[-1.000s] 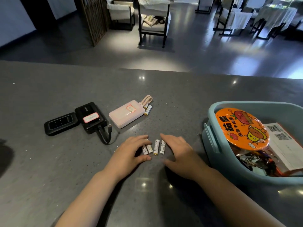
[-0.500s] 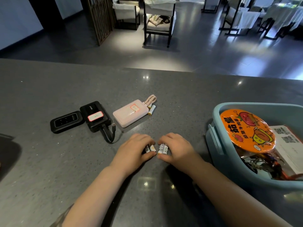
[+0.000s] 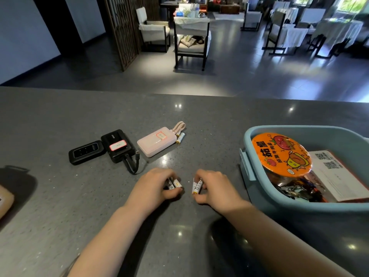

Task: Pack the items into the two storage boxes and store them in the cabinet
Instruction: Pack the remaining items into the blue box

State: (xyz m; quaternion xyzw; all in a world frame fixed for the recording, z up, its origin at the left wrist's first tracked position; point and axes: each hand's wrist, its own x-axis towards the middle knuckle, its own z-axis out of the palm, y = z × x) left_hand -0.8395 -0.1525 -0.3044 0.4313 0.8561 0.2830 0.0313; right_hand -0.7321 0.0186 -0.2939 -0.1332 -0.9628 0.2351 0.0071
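My left hand [image 3: 154,185] grips two white batteries [image 3: 174,184] on the grey counter. A short gap to its right, my right hand [image 3: 216,186] grips two more white batteries [image 3: 196,186]. Another battery [image 3: 180,138] lies further back beside a pink power bank [image 3: 156,141]. To the left of that sit a black power bank with a cable [image 3: 118,145] and a small black device [image 3: 85,152]. A light blue storage box [image 3: 247,156] stands at the right, holding an orange-lidded noodle bowl [image 3: 280,153] and a white booklet [image 3: 337,174].
A dark object and a tan item [image 3: 6,198] show at the left edge of the counter [image 3: 60,206]. Beyond the counter's far edge are chairs [image 3: 191,35] and cloth-covered tables on a dark floor.
Both hands closed over the batteries and drew apart, each taking two. One second ago the fingers lay flat beside several batteries in a row. The camera tilted up a little.
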